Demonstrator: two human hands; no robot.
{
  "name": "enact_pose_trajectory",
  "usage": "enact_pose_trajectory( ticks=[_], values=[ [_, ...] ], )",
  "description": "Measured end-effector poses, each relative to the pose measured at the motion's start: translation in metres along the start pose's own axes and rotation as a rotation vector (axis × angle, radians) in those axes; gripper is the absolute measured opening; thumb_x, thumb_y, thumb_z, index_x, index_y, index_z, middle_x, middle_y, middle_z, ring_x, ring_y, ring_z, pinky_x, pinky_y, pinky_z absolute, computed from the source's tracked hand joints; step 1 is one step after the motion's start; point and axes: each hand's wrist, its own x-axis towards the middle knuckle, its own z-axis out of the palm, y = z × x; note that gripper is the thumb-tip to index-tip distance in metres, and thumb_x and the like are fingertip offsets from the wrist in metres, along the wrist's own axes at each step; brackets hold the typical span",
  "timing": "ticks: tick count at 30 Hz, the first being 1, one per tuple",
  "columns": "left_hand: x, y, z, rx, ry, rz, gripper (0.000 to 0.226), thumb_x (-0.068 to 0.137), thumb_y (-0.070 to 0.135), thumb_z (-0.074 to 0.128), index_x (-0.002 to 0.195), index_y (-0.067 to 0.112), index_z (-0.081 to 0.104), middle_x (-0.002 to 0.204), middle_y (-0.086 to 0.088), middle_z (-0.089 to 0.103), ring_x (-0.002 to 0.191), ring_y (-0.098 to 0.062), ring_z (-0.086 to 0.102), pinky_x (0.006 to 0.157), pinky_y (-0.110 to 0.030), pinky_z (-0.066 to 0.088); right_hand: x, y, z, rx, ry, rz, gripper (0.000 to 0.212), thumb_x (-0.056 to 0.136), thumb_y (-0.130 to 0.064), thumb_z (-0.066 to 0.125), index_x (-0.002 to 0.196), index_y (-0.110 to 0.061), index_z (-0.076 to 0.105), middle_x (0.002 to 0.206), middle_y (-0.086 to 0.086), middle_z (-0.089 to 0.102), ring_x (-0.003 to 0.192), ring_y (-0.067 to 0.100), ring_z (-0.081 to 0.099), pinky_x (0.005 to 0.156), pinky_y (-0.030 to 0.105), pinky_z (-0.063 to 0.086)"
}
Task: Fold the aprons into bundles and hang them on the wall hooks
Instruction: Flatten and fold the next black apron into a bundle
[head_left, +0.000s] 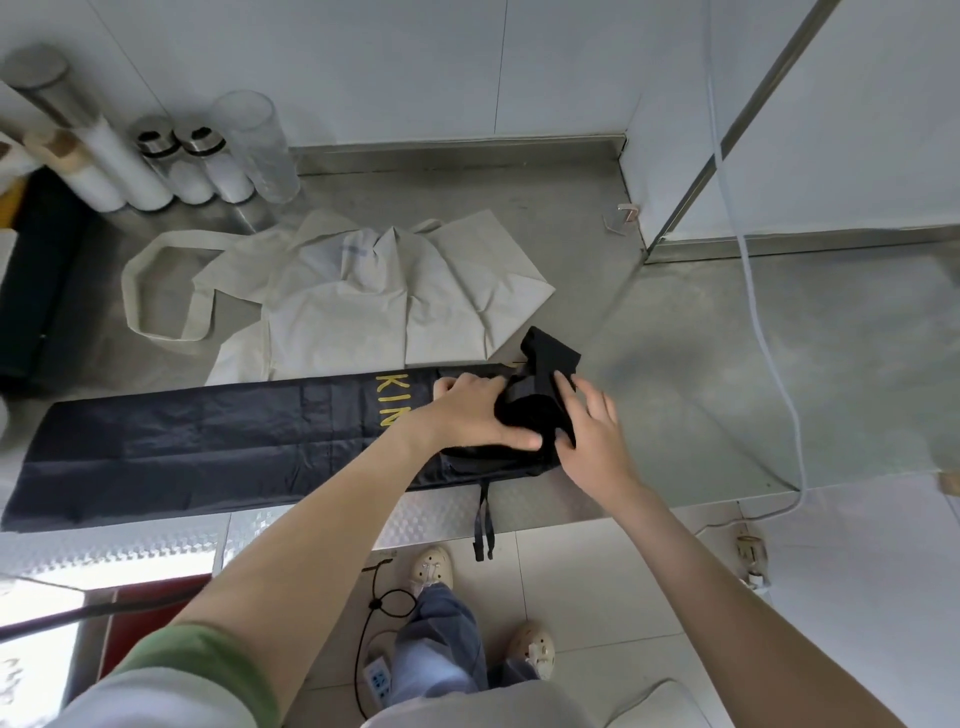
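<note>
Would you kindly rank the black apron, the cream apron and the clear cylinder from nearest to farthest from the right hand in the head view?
1. Black apron: touching the right hand.
2. Cream apron: just behind, leftward.
3. Clear cylinder: far back left.

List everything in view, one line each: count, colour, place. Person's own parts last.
black apron: one, black with yellow letters, long folded strip along the counter's front, right end rolled up
cream apron: one, cream, spread behind the black apron
counter: one, steel grey, against the wall
white rolls: at least four, white, counter's back left
clear tube: one, transparent, beside the rolls
cable: one, white, hanging over the counter's right side
power strip: one, white, on the floor
shoes: two, cream, on the floor
left hand: grips the rolled end
right hand: straight fingers touching the roll
</note>
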Motion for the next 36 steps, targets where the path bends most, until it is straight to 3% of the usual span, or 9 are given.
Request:
enact_pose_trajectory(
  ticks=[3,6,10,14,17,20,24,28,36],
  values=[
    [0.000,-0.009,0.015,0.502,0.012,0.095,0.097,0.065,0.077,0.063,0.136,0.016,0.037,0.129,-0.001,0.039,0.127,-0.022,0.030,0.112,-0.043,0.013,0.008,-0.008,0.003,-0.018,-0.117,0.007,0.079,0.089,-0.001,0.049,0.154,-0.025,0.009,0.159,-0.003,0.016,0.147,0.015,0.010,0.114,0.027,0.021],
    [0.004,-0.015,0.024,0.695,0.077,0.162,0.089,0.072,0.067,0.063,0.136,0.012,0.035,0.129,-0.004,0.039,0.123,-0.025,0.035,0.109,-0.042,0.019,0.016,-0.009,0.010,-0.044,-0.195,0.024,0.065,0.097,-0.004,0.040,0.153,-0.018,0.012,0.160,-0.004,0.015,0.148,0.010,0.009,0.112,0.020,0.020],
    [0.002,-0.015,0.021,0.606,0.099,0.277,0.045,0.092,0.039,0.051,0.127,0.011,0.053,0.125,-0.008,0.048,0.118,-0.026,0.041,0.101,-0.039,0.030,0.016,-0.007,0.011,-0.077,-0.188,0.065,0.060,0.095,0.007,0.034,0.151,-0.008,0.019,0.159,0.003,0.018,0.147,0.012,0.014,0.109,0.013,0.014],
    [-0.010,-0.014,0.003,0.168,0.115,0.214,0.023,0.098,0.025,0.042,0.101,0.008,0.057,0.101,-0.011,0.062,0.097,-0.031,0.058,0.082,-0.039,0.045,0.013,-0.007,0.007,-0.026,-0.138,0.098,0.064,0.093,0.010,0.035,0.151,-0.010,0.020,0.158,0.004,0.022,0.145,0.016,0.023,0.108,0.020,0.025],
    [-0.019,-0.024,-0.012,-0.021,0.215,0.138,0.027,0.100,0.034,0.042,0.100,0.011,0.056,0.088,-0.008,0.065,0.082,-0.026,0.060,0.075,-0.040,0.049,0.008,-0.004,0.010,0.065,-0.038,0.116,0.076,0.089,0.015,0.037,0.153,-0.020,0.015,0.159,-0.002,0.019,0.147,0.013,0.018,0.107,0.014,0.020],
    [-0.029,-0.044,-0.021,0.191,0.164,0.141,0.029,0.094,0.048,0.052,0.094,0.018,0.053,0.076,0.007,0.054,0.074,-0.016,0.052,0.065,-0.031,0.040,0.004,0.004,0.009,0.123,0.027,0.172,0.081,0.089,0.015,0.039,0.154,-0.023,0.011,0.161,-0.002,0.013,0.148,0.013,0.011,0.111,0.016,0.016],
    [-0.041,-0.078,-0.022,0.508,0.009,0.048,0.024,0.097,0.034,0.049,0.115,0.020,0.054,0.104,-0.002,0.064,0.098,-0.023,0.061,0.076,-0.033,0.045,-0.002,0.017,0.005,0.065,-0.011,0.145,0.079,0.089,0.015,0.040,0.154,-0.021,0.012,0.160,-0.003,0.013,0.149,0.015,0.005,0.114,0.018,0.008],
    [-0.048,-0.094,-0.017,0.770,0.069,-0.052,0.034,0.096,0.023,0.044,0.129,0.018,0.046,0.120,-0.003,0.058,0.112,-0.023,0.054,0.093,-0.033,0.037,-0.004,0.023,0.004,0.075,-0.035,0.132,0.083,0.087,0.017,0.042,0.153,-0.021,0.010,0.160,-0.001,0.016,0.148,0.019,0.011,0.119,0.026,0.011],
    [-0.047,-0.070,-0.033,0.715,-0.070,-0.219,0.068,0.085,0.072,0.037,0.130,0.022,0.050,0.138,-0.010,0.038,0.131,-0.031,0.032,0.106,-0.046,0.024,-0.004,0.019,0.002,-0.280,-0.136,-0.037,0.070,0.095,0.002,0.041,0.153,-0.026,0.012,0.161,-0.003,0.004,0.149,0.015,-0.005,0.116,0.024,0.001]
  ],
)
